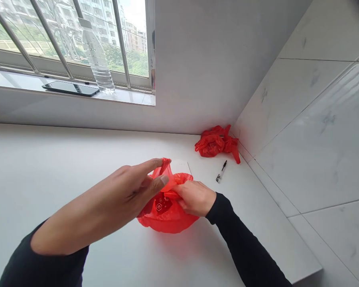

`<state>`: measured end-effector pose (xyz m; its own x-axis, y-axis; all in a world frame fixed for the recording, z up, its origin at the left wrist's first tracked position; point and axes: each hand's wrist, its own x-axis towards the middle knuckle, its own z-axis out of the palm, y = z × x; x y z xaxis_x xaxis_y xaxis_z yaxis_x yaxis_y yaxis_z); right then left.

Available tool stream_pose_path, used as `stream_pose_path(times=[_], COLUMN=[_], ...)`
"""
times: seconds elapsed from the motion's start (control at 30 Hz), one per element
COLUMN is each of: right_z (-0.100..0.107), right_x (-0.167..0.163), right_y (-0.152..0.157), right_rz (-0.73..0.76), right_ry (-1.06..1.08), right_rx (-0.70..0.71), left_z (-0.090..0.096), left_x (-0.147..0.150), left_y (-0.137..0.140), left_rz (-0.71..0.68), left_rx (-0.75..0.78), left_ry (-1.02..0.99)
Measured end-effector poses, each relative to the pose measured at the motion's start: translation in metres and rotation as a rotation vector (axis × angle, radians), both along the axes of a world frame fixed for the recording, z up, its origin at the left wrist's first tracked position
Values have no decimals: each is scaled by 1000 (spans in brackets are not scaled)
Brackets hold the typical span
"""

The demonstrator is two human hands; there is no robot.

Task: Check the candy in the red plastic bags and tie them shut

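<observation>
A red plastic bag (170, 221) sits on the white table in front of me, its mouth partly open. Inside it shows something dark red with a pale flower-like pattern (159, 206); its kind I cannot make out. My left hand (137, 185) grips the bag's left upper edge, with a loop of thin red plastic stretched at the fingertips. On the other side my right hand (196, 197) is closed around gathered plastic at the bag's right rim. Behind the bag, part of a flat white piece (182, 166) peeks out, mostly hidden.
A crumpled red plastic bag (212, 143) lies in the back corner, with a black-and-clear pen (221, 171) nearby. On the windowsill are a dark phone (71, 88) and a water bottle (97, 59). A tiled wall (317, 139) bounds the white table (48, 159) on the right.
</observation>
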<state>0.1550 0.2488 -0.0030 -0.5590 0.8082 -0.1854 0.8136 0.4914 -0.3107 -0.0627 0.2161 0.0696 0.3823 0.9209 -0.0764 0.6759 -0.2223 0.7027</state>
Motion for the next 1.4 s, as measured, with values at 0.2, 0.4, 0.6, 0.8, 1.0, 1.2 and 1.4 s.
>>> stream_pose_path(times=[0.2,0.4,0.6,0.8,1.0,1.2,1.4], right_z=[8,28,49,62,78,81,79], right_x=[13,46,55,66,87,91,87], right_y=[10,6,-12,-25,-43,-46,-43], right_rz=[-36,-122,-44,10,-4,14,-323], right_ry=[-29,-24,78,115,179,280,475], right_rx=[-2,5,-72,-115,-65,-44,219], left_z=[3,3,17,18,14,18,24], left_x=[19,19,21,16,15,18,26], left_y=[0,0,-9,-13,-18,-22,-19], left_rz=[10,46,-5,-87,-154,-174,84], left_rx=[48,76,131,118,223,246,556], left_ry=[-33,-44,-37,-50,-45,-66,-259])
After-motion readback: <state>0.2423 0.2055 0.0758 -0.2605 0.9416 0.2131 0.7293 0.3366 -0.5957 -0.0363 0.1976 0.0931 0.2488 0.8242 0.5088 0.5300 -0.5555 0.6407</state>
